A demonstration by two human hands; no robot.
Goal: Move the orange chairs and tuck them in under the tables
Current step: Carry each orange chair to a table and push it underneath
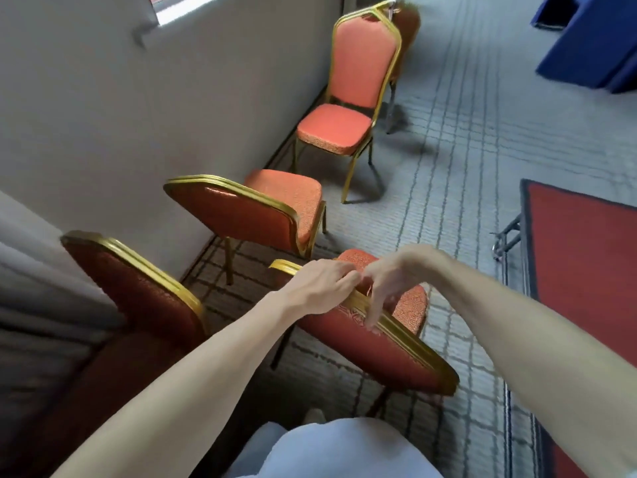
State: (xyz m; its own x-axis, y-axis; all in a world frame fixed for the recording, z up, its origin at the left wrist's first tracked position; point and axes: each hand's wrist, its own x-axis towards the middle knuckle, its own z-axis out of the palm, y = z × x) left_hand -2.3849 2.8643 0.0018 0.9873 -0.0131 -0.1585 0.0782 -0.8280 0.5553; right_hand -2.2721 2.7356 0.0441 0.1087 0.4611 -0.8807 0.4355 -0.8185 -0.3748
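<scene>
Since all the orange chairs [241, 219] I can see are out on the carpet [448, 160] by the left wall [172, 98], none tucked in, I'd say this job's barely started. The nearest chair [379, 350] is right under both hands. The left hand [319, 282] is wrapped over its gold top rail, and the right hand [389, 281] is just beside it, fingers hooked down over the rail. The red-topped table [586, 270] sits to the right, well apart.

This is looking like a banquet hall: gold-framed orange banquet chairs [358, 60] are lining the wall [103, 115], with blue-clothed tables [593, 46] standing on patterned carpet [465, 150].
</scene>
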